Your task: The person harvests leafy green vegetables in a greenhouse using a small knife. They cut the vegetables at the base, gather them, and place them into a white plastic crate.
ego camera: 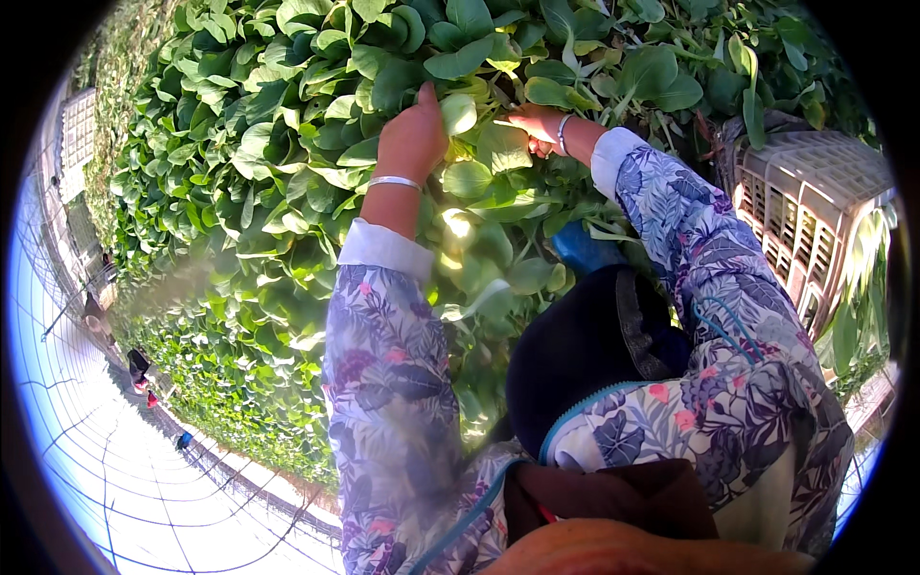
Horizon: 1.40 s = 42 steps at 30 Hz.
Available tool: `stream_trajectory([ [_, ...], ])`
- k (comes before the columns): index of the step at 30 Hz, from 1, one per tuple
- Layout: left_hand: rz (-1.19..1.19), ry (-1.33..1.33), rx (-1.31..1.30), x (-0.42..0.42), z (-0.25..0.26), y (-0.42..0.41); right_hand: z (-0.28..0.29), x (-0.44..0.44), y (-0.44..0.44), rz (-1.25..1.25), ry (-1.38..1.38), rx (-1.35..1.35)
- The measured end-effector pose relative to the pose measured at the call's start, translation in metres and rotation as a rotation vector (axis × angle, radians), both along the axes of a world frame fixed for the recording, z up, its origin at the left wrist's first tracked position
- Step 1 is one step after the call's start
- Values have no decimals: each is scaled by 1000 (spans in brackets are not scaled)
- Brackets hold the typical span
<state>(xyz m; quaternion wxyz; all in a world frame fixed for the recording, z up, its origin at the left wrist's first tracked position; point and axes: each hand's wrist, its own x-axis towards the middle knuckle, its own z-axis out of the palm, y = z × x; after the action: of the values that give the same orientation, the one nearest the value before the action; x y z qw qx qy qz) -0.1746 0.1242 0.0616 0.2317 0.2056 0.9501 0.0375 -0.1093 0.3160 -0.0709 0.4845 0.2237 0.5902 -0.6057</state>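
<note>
My left hand [413, 136], with a silver-coloured bangle at the wrist, reaches in among broad-leaved greens [280, 158]. Its thumb points away from me; leaves and the hand's own back hide the other fingers. To its right, my right hand [540, 128] is low in the same plants, its fingers curled, with a bracelet on the wrist. A thin pale edge shows by its fingertips, and I cannot tell whether it is a stem, a leaf or a blade. Between both hands are yellow-green leaves [503, 147].
A pale slatted plastic crate [798, 208] stands at my right, with long leaves [855, 316] beside it. Something blue [586, 248] sits by my dark-clothed knee [575, 345]. Another crate [77, 136] is at far left. Small, indistinct people [139, 370] appear along the bed's far edge.
</note>
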Motion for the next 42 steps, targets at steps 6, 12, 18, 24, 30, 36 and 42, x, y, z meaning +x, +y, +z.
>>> stream_trajectory([
  [6, -4, -8, -54, 6, 5, -6, 53, 18, 10, -188, 148, 28],
  [12, -138, 41, -105, 1, 22, 21, -9, -18, -7, -323, -104, 38],
  [18, -406, 417, 319, -10, 1, 17, 31, -38, -18, 828, 690, 529],
  [24, -67, 21, -97, -29, 3, 22, 40, -35, -14, 148, 226, 225],
  [30, -61, 80, -73, -18, -5, 13, -18, -33, -12, -101, -140, 39],
  [36, -61, 133, -44, -3, -14, 0, 23, -24, 0, -211, 43, -83],
  [42, -30, 111, -33, 0, -16, -6, 0, -56, -9, -49, 121, 64],
])
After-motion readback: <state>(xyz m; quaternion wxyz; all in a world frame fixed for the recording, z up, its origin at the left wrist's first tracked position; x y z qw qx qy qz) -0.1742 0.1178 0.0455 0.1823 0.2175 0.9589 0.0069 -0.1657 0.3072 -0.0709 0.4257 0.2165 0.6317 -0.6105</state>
